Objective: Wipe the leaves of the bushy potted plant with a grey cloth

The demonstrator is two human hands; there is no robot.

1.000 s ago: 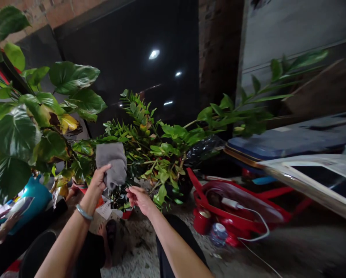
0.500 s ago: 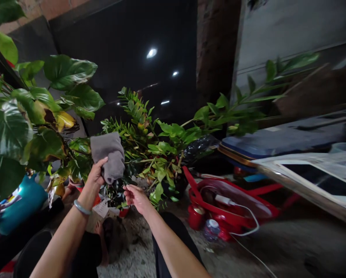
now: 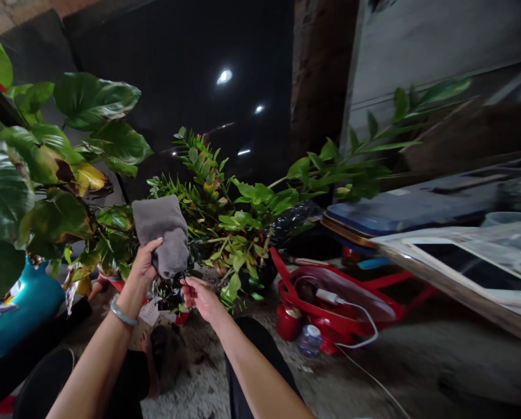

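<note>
A folded grey cloth (image 3: 163, 218) is in my left hand (image 3: 146, 260), thumb on its near face. Just right of the cloth's lower edge is my right hand (image 3: 202, 298), fingers closed in a pinch beside small dark leaves; anything between the fingertips is too small to make out. Below the cloth stands a low plant with dark leaves (image 3: 166, 293) and a white paper tag (image 3: 149, 312). Behind both hands grows a bushy green plant (image 3: 243, 224).
Large-leaved foliage (image 3: 96, 99) hangs at left above a teal container (image 3: 28, 308). On the right, a red basket (image 3: 347, 317) holds a white charger with a cable, beside a clear jar (image 3: 309, 340). A white-framed board (image 3: 474, 265) juts in from the right. A dark panel (image 3: 177, 58) rises behind.
The view has shifted slightly, so the plants and basket sit further left. My left hand still holds the cloth; my right hand stays pinched close beside it.
</note>
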